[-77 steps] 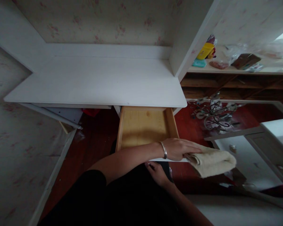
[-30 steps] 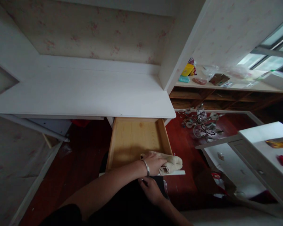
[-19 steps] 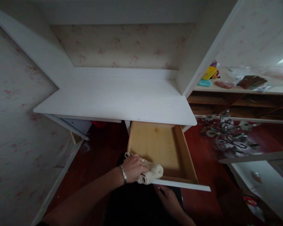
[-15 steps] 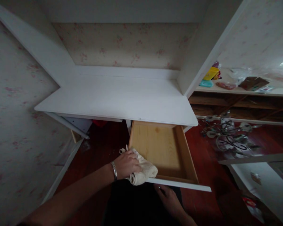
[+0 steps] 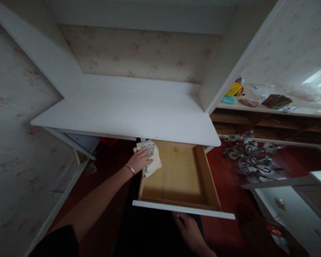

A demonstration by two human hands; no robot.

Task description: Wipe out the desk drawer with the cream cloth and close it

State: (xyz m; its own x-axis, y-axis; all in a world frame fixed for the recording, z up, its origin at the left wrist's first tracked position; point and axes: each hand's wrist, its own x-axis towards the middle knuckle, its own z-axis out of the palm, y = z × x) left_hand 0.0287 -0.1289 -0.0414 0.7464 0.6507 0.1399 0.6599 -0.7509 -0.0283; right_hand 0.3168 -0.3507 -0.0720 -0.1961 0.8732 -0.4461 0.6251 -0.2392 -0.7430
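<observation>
A: While the drawer (image 5: 207, 178) is pulled out from under the desk top (image 5: 128, 114), the left hand (image 5: 140, 161) has the cloth (image 5: 152, 165) at the back-left corner. Fingers are curled over it, pressing it against the left wall, right by the desk edge.

B: So wiping, back corner?

A: Looks like it to me. The cloth is bunched, with a patterned patch facing up. It's partly on the wall's top edge and partly inside.

B: Right hand?

A: The right hand (image 5: 188, 230) is low, just under the white drawer front. The fingertips are at the panel's lower edge. I can't tell if it's gripping or only steadying.

B: What does going further in call for?

A: My read is a flat wrist. The desk top overhangs the back of the drawer, so there's little room above the cloth there. The rest of the drawer floor and the right wall are bare wood and easy to reach. The drawer needs to be held steady while the cloth pushes on it.

B: Anything in the way?

A: There's nothing in the drawer but the cloth. The bracelet (image 5: 130, 169) on the left wrist sits near the wall and could knock it. To the right, a tangle of metal scrollwork (image 5: 250, 160) lies on the red floor (image 5: 109, 171), well apart. A white cabinet (image 5: 291, 210) stands near the drawer's right side. A shelf (image 5: 270, 109) beyond it holds a yellow container (image 5: 234, 89) and some bags.
</observation>
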